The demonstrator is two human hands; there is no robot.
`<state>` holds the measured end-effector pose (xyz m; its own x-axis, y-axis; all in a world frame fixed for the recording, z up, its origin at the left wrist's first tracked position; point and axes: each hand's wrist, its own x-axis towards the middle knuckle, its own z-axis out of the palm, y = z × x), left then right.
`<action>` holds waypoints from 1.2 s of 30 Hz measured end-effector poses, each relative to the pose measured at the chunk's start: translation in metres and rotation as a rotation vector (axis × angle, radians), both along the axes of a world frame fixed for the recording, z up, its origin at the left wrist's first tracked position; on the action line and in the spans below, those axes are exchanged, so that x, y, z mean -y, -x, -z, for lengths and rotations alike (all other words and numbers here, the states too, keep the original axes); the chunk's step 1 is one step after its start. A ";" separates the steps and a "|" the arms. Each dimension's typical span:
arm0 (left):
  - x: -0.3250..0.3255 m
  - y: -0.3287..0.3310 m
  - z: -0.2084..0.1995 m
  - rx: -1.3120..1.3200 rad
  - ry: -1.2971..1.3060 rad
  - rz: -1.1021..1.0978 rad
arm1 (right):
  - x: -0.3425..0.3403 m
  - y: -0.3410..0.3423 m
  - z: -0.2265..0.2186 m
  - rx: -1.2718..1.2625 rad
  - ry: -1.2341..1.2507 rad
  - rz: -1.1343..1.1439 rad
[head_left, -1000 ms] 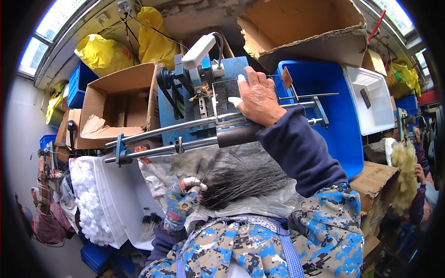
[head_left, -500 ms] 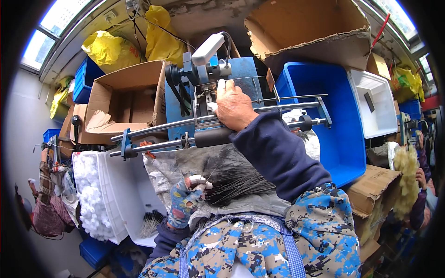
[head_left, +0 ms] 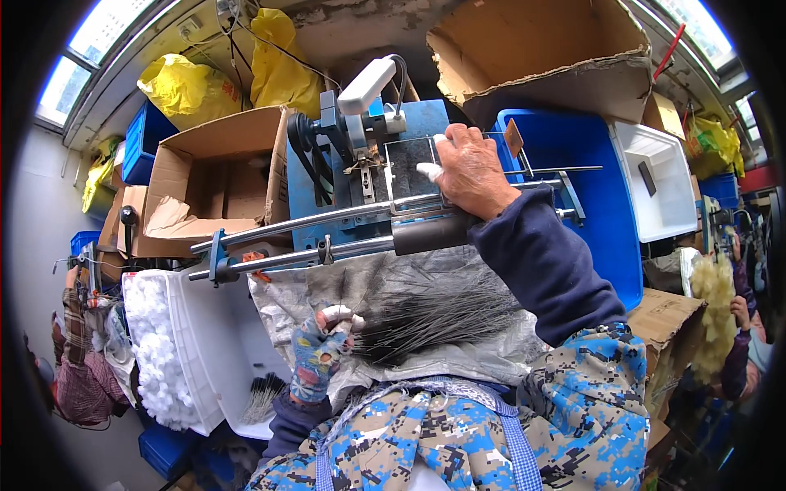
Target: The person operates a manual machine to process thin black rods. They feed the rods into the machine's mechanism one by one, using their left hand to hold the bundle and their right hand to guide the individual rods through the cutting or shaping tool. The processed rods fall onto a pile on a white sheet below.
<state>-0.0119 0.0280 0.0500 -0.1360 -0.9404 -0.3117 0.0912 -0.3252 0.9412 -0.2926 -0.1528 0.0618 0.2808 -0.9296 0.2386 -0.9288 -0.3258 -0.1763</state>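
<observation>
Right hand [head_left: 473, 173]: fingers bent, thumb apart, just beyond the dark sleeve [head_left: 430, 235], presumably to steer it.
Left hand [head_left: 315, 356]: curled; pinching cannot be told.
Wires [head_left: 434, 319]: on the sheet [head_left: 282, 282], probably for easy reach.

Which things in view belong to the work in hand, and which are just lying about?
Seemingly in use:
bench machine, right hand at its metal frame
dark strands, beside the left hand

Seemingly lying about:
yellow bags
upper-right cardboard box
white tray at right
</observation>
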 end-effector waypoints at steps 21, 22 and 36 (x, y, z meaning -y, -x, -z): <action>0.021 0.043 -0.024 -0.218 -0.015 0.135 | -0.119 -0.048 -0.029 1.284 -0.557 -0.307; 0.019 0.048 -0.025 -0.293 -0.023 0.150 | -0.121 -0.054 -0.039 1.643 -0.742 -0.239; 0.020 0.034 -0.018 -0.011 -0.146 0.080 | 0.032 -0.032 -0.001 -0.108 -0.061 0.028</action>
